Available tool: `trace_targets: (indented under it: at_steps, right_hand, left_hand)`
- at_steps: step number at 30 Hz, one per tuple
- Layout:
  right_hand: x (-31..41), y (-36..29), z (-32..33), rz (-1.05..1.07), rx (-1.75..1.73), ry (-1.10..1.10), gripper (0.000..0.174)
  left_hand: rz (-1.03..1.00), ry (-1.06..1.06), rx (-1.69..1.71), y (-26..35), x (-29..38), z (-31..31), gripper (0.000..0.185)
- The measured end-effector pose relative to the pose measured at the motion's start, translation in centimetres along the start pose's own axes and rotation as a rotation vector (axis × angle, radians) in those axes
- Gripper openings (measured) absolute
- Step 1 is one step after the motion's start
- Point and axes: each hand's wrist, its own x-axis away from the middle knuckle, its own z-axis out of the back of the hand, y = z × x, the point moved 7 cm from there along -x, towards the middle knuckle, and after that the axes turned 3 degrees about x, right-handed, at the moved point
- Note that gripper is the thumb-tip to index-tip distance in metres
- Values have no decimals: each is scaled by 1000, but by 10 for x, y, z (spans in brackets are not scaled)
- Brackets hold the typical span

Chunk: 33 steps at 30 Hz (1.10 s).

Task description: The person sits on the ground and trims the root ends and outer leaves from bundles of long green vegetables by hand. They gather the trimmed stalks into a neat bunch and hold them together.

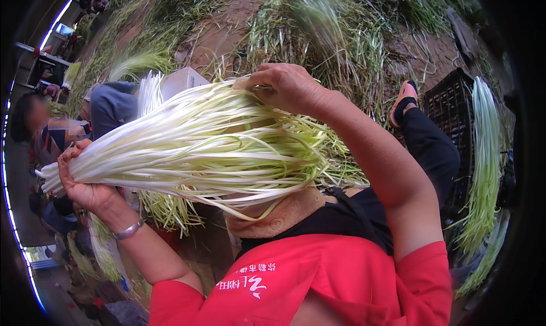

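A thick bundle of long leaves, apparently blanched garlic chives (pixel 192 142), stretches across the view in front of me. My left hand (pixel 85 176) grips it near the white stalk ends, which stick out past my fist at the left. From there the leaves fan out rightward and turn pale yellow-green towards their tips. My right hand (pixel 281 87) is at the upper edge of the fan, its fingers bent and touching leaves. Whether a leaf is pinched between those fingers is hard to see. Beneath the bundle, a tan cloth (pixel 277 215) lies over my lap, partly hidden.
Heaps of green leaves (pixel 315 40) cover much of the earthen floor (pixel 226 23). A black plastic crate (pixel 450 113) stands at right, beside more chives (pixel 484 155). To the left, a person (pixel 64 130) sits near a pale box (pixel 183 78) and white stalks (pixel 150 93).
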Motion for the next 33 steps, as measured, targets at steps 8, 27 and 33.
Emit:
trace_targets:
  at_steps: [8,27,33]
  right_hand:
    - [-14,-14,-7,34,-113,-162,19]
    - [-5,-25,-2,102,-7,80,9]
    - [1,-31,-2,84,207,85,15]
  left_hand:
    - [-19,19,-11,-1,-2,-7,5]
    - [-64,-83,-82,1,1,-31,8]
    - [-86,18,-60,1,3,-39,9]
